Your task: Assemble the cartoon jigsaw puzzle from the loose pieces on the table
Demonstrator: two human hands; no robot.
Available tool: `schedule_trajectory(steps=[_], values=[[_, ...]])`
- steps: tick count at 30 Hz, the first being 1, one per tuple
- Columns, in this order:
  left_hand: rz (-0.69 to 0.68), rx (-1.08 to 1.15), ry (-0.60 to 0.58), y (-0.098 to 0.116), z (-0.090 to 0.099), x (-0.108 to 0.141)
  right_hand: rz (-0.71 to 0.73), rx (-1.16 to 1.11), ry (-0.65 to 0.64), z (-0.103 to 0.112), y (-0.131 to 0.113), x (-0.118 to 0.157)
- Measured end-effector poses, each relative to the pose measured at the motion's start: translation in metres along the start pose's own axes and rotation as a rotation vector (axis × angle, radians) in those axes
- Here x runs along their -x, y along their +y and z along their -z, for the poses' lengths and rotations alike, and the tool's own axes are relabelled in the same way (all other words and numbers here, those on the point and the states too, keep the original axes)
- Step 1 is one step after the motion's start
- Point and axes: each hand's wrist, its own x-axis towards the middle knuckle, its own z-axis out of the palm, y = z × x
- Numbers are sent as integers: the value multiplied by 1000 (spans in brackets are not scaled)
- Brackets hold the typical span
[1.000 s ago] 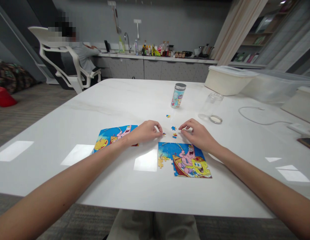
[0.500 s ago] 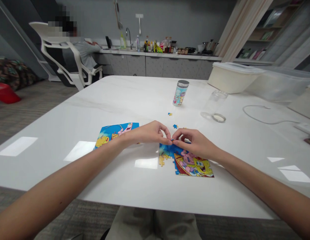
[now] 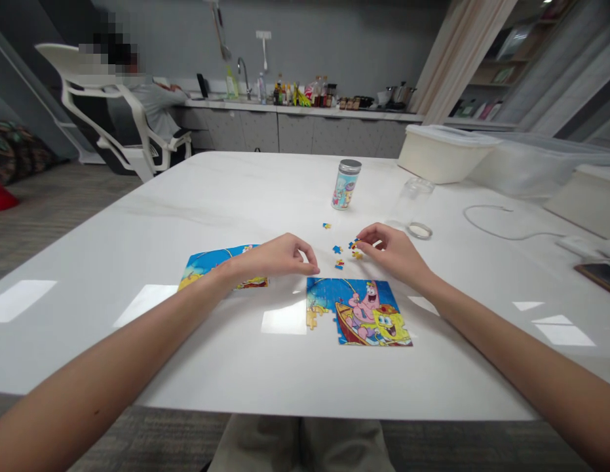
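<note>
A partly assembled cartoon puzzle (image 3: 366,314) lies on the white table, with a gap at its lower left. Above its top left corner is my left hand (image 3: 282,257), thumb and forefinger curved toward each other but apart, holding nothing. My right hand (image 3: 390,252) is beyond the puzzle's top edge, its fingertips pinching at a small puzzle piece (image 3: 354,244) among the loose ones. Near it lie a blue piece (image 3: 337,250), a red and blue piece (image 3: 339,264) and, farther off, another piece (image 3: 327,225). A cartoon picture sheet (image 3: 201,265) is partly hidden under my left forearm.
Behind the pieces stands a printed can with a metal lid (image 3: 346,185). To its right are a clear jar (image 3: 417,196), a round lid (image 3: 419,230), a white cable (image 3: 496,229) and storage boxes (image 3: 445,154). A person (image 3: 157,105) sits at the far left.
My right hand has moved away from my left hand to the loose pieces. A red and blue piece now shows above the puzzle. My left hand has parted its fingertips; the view has shifted slightly.
</note>
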Motion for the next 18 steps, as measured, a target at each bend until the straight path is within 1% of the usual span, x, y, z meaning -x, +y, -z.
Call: schedule_trajectory(steps=[2, 5, 7, 9, 11, 14, 16, 18], values=[[4, 1, 29, -1, 0, -1, -26, 35, 47, 1, 14, -5], [4, -1, 59, -3, 0, -1, -37, 121, 59, 2, 29, -8], [4, -5, 62, -3, -1, -2, -40, 226, 54, 2, 34, -8], [-2, -7, 59, -3, -1, -2, -21, 313, 65, 3, 33, -7], [-7, -9, 55, -3, -1, -2, 50, 341, 55, 3, 27, -6], [2, -19, 44, -3, -1, -2, 192, 323, -51, 2, 15, -3], [8, -22, 37, -4, -1, -3, 204, 342, -80, 2, 10, 0], [9, -19, 33, -5, -1, -3, 178, 385, -84, 1, 9, 2]])
